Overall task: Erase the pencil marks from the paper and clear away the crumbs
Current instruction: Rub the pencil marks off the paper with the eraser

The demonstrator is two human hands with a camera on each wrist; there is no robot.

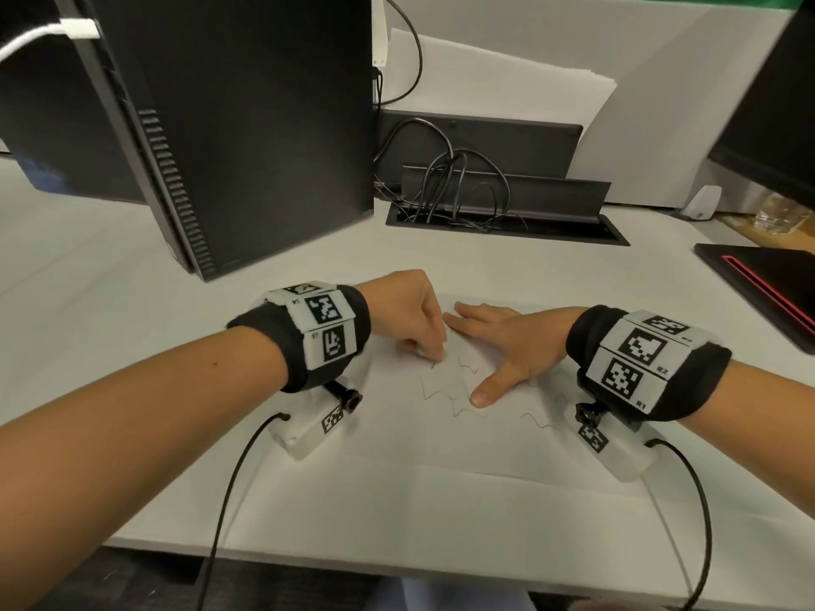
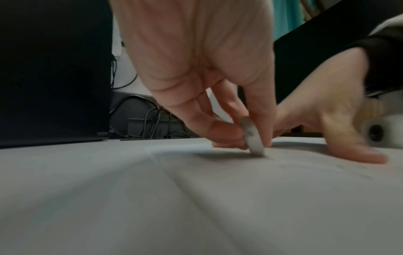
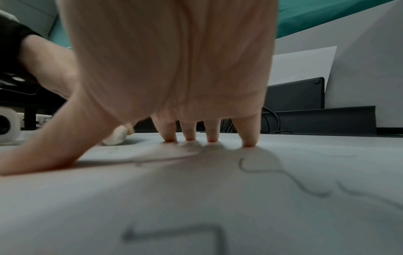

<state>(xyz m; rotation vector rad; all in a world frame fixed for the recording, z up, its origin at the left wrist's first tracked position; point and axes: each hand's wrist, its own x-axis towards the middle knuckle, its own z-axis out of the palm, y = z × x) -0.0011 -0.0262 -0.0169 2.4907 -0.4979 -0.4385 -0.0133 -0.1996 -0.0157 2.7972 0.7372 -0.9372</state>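
two hands on the paper, eraser at work

head view: left hand [image 1: 408,308] curled over the paper [image 1: 423,429], pinching a small white eraser [image 1: 434,351] at its upper part, just beside wavy pencil marks [image 1: 458,390]. right hand [image 1: 498,341] spread flat on the paper, fingers straight, thumb splayed toward the near edge, holding nothing. black computer tower [image 1: 247,125] beyond the paper on the white desk [image 1: 88,280], cable tray [image 1: 507,222] behind.

left wrist view: eraser [image 2: 253,138] on edge, gripped tight between thumb and fingertips [image 2: 220,128], lower rim touching the paper [image 2: 196,198].

right wrist view: four fingertips [image 3: 248,140] and thumb pressed onto the paper [image 3: 109,198]; pencil marks [image 3: 283,174] near them; eraser [image 3: 116,137] beyond the thumb, touching the paper.
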